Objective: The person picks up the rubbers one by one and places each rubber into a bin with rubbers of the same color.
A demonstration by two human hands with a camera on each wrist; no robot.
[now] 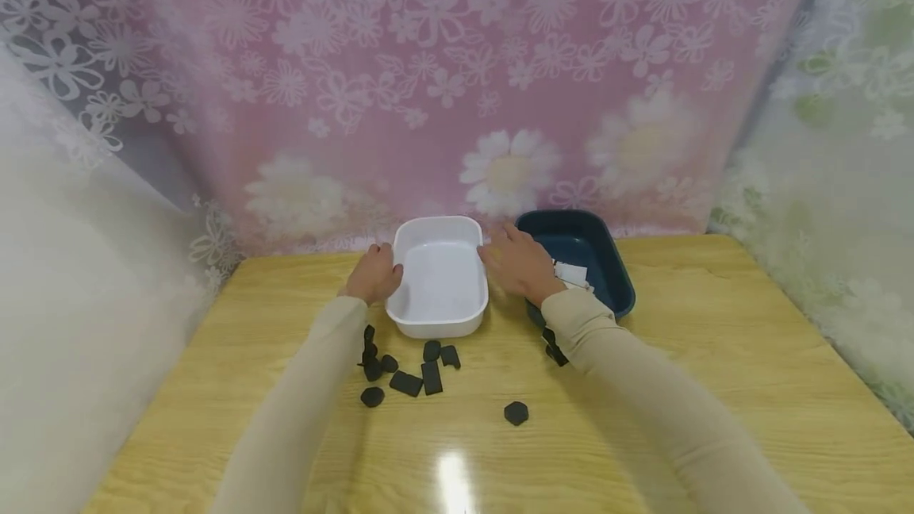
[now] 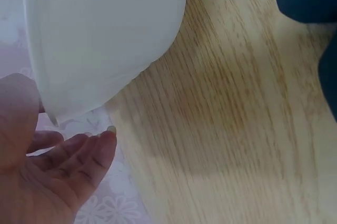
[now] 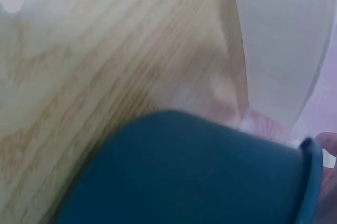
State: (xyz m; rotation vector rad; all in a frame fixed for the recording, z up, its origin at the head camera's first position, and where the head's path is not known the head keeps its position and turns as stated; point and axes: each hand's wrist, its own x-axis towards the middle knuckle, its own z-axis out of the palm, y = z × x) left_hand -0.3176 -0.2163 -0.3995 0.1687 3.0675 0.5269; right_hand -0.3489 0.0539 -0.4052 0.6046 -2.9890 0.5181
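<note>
Fingers of my left hand (image 1: 374, 274) grip white tub (image 1: 437, 328) by left rim; right hand (image 1: 519, 262) at right rim, I can't tell if gripping. Navy tub (image 1: 607, 260) just right of it, white pieces (image 1: 571, 273) inside. Dark pieces (image 1: 407, 384) nearside of both hands. Table (image 1: 721, 355) back edge near fingertips, wood runs wide either side. White tub upright, rounded corners.

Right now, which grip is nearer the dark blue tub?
Right. The right grip is beside the dark blue tub; the left grip is across the white tub from it.
</note>
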